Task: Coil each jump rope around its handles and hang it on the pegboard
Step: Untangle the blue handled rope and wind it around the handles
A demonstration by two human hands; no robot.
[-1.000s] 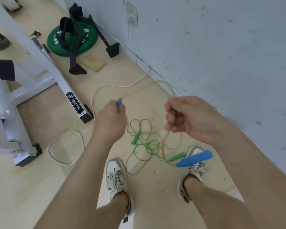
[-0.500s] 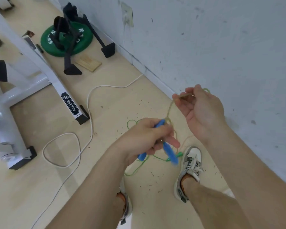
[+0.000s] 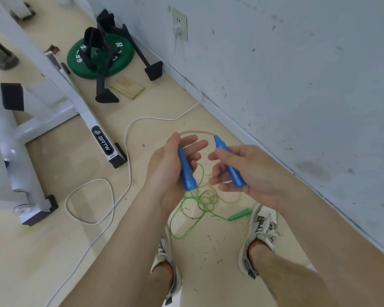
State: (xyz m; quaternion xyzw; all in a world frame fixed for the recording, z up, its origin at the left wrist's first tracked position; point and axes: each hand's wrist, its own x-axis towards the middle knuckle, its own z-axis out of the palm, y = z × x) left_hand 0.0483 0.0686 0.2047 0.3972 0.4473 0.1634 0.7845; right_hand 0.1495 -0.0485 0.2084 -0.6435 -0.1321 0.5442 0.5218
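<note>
Both ends of the first rope are in hand. Left hand (image 3: 164, 171) grips one blue handle (image 3: 186, 171) in the palm, cord end up, upper fingers loosely extended. Right hand (image 3: 259, 173) holds the second blue handle (image 3: 231, 167) across curled fingers, tip pointing up and away. The handles are near each other but not touching, roughly parallel. Looks like they're being lined up as a pair so the cord has one core to wrap on.

The yellowish cord (image 3: 195, 132) arcs between the two tips, and the rest hangs to the floor (image 3: 75, 251). There it overlaps the green jump rope (image 3: 203, 201), which lies loose between the feet with a green handle (image 3: 239, 214) beside the right shoe.

Risk: the two cords are tangled below, so wrapping may drag the green one up. A white cable (image 3: 155, 117) runs nearby, apart from both ropes. Pegboard isn't in view. No coils yet, so the task is at an early stage.
</note>
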